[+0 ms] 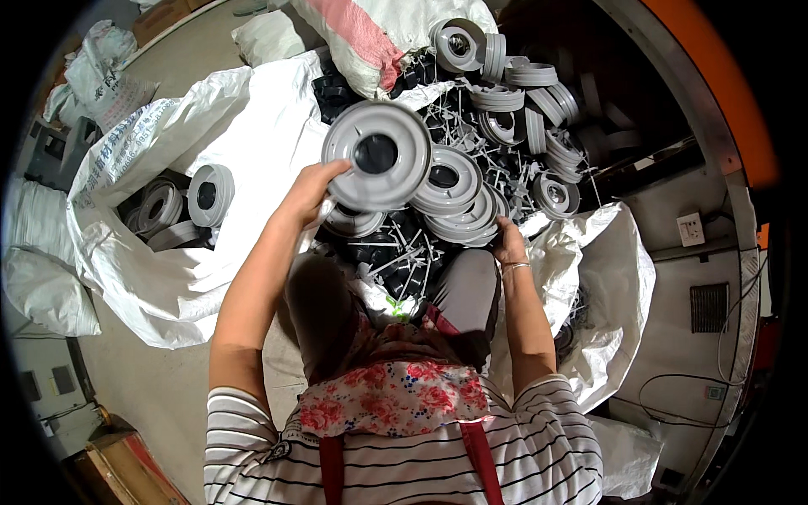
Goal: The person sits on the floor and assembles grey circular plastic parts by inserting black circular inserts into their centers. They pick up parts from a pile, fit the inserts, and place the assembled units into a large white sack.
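My left hand [313,189] grips the rim of a round grey plastic ring [345,139] with a dark centre hole, lifted above the pile. To its right, my right hand [509,240] holds the edge of a stack of similar grey rings [463,220], its fingers partly hidden behind them. Another grey ring [355,222] lies under the lifted one. Between my knees and the rings sit black plastic parts [383,252] mixed with thin grey plastic sprues [412,263].
At left an open white woven sack [252,278] holds several grey rings [210,194]. Another open white sack [627,278] stands at right, beside a machine panel [699,252] with cables. More grey rings [551,109] are heaped at the back right, near a red-striped sack [358,38].
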Tool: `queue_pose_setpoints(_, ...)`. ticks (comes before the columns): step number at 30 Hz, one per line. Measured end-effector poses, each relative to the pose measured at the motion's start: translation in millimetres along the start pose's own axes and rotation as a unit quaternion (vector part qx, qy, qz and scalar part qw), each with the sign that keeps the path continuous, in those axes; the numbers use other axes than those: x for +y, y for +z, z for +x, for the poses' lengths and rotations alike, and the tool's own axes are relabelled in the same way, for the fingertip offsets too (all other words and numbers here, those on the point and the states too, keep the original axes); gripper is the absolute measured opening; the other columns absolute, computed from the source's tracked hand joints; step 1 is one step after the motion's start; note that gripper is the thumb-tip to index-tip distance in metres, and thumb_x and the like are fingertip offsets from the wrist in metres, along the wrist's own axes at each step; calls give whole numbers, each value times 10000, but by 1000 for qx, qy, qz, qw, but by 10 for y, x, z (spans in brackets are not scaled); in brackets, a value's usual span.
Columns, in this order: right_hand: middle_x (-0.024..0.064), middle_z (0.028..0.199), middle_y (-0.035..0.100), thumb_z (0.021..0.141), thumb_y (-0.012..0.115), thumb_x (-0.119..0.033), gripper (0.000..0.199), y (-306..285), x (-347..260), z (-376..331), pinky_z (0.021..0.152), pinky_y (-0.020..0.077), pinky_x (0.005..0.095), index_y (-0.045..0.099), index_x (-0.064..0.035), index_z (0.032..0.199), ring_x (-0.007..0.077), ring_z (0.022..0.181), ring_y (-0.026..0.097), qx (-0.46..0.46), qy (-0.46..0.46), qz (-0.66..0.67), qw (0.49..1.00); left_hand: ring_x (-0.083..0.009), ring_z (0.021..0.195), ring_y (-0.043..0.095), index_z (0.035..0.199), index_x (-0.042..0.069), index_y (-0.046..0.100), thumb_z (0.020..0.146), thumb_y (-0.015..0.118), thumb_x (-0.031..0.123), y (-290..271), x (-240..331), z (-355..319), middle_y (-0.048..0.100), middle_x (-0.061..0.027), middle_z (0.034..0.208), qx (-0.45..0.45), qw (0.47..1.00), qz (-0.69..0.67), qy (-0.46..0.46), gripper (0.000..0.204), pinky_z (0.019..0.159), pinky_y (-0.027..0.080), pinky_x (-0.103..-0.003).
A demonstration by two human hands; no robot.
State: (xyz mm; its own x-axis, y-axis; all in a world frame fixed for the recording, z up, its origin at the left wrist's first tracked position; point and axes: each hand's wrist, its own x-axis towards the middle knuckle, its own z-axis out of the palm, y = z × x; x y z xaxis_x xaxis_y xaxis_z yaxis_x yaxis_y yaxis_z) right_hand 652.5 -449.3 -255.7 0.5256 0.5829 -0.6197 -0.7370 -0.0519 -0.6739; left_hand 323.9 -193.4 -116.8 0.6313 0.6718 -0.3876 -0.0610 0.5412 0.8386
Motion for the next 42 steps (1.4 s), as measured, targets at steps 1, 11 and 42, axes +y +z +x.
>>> queue_pose_setpoints(1, 149, 986, 634, 852, 557, -155, 249, 102, -29, -30, 838, 500, 425, 587, 32, 1014, 298, 907, 605, 26, -20, -30, 999, -210, 867, 624, 1051, -115, 610, 865, 601, 250, -19, -99, 198, 665, -144, 974, 34, 994, 99, 19, 410, 815, 470, -315)
queue_pose_setpoints(11, 50, 758, 590, 758, 673, -8, 119, 418, -321, -234, 685, 485, 323, 558, -31, 742, 165, 707, 567, -17, -162, 9, 987, -274, 921, 639, 1089, -133, 557, 864, 556, 243, -162, -808, 1155, 662, -168, 997, -152, 971, 90, 162, 438, 825, 470, -336)
queue_pose_setpoints(42, 283, 1060, 616, 649, 742, -512, 718, 2779, 878, 21, 876, 481, 398, 617, 84, 1029, 386, 999, 604, -37, -199, -805, 557, -302, 980, 604, 1239, -3, 474, 885, 576, 303, -1870, 1590, -59, 567, -171, 1167, 379, 901, -127, 171, 479, 773, 513, -421)
